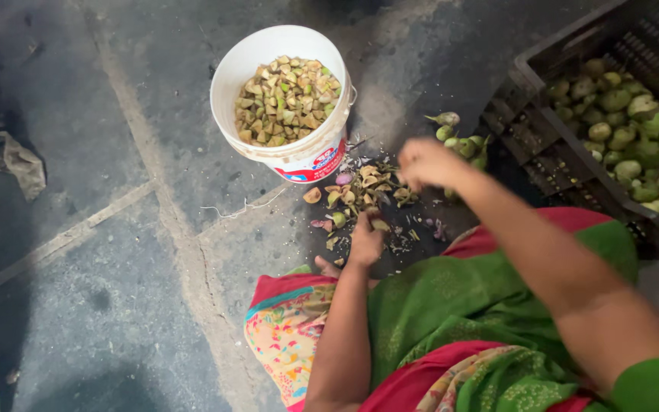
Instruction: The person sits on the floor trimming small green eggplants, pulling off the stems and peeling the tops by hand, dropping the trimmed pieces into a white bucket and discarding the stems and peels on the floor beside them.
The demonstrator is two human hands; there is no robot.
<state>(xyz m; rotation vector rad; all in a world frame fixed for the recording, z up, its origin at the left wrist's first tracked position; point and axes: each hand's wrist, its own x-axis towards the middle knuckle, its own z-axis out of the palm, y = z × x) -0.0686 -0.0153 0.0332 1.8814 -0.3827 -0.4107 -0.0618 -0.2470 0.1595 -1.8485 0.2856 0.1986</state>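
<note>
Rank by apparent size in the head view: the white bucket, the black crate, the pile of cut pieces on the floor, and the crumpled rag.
1. black crate, cut off by the frame edge
2. white bucket
3. pile of cut pieces
4. crumpled rag

Pile and rag look close; that order is unsure.

Single head-worn view, looking steeply down from above, close over the person's lap and arms, stone floor (101, 252) filling the frame's left

Plenty of open floor (116, 252) on the left; ahead, the white bucket (299, 152) and scrap pile (360, 194) block things, and the black crate (566, 164) (pretty full) walls off the right.
</note>
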